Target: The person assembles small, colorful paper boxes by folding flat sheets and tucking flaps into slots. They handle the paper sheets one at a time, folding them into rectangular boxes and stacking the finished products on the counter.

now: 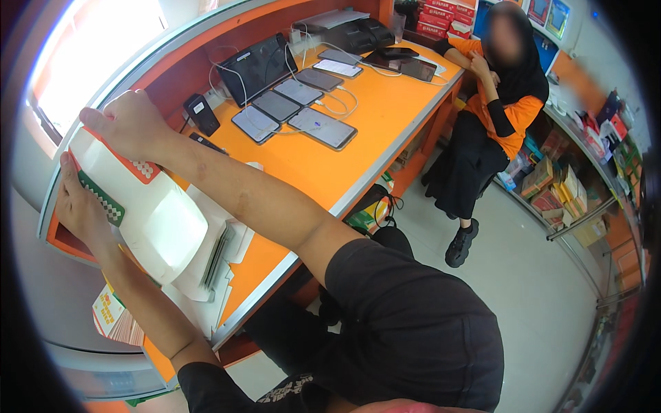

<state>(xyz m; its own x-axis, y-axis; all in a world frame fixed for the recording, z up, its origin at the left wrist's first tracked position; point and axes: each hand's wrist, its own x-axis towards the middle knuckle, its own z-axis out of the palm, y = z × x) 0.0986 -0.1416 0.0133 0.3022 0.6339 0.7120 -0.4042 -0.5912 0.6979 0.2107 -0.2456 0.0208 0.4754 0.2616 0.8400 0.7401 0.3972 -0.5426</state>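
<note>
A white piece of bent card [167,230] with a red patterned flap and a green patterned flap is between my hands, at the left end of the orange desk. My right hand [129,127] closes on its far edge by the red flap, thumb stretched outward. Along the side with the green flap, my left hand [81,210] grips the card, fingers pointing away from me. A stack of flat white cards [219,265] lies beneath and beside it on the desk. Part of each hand's fingers is hidden behind the card.
Several phones [275,107] with charging cables lie on the orange desk [303,168], beside a dark tablet [256,69]. A small black device [201,114] stands near my right forearm. A bundle of printed packets [118,316] sits near my left forearm. A person [492,96] sits at right by shelves [571,172].
</note>
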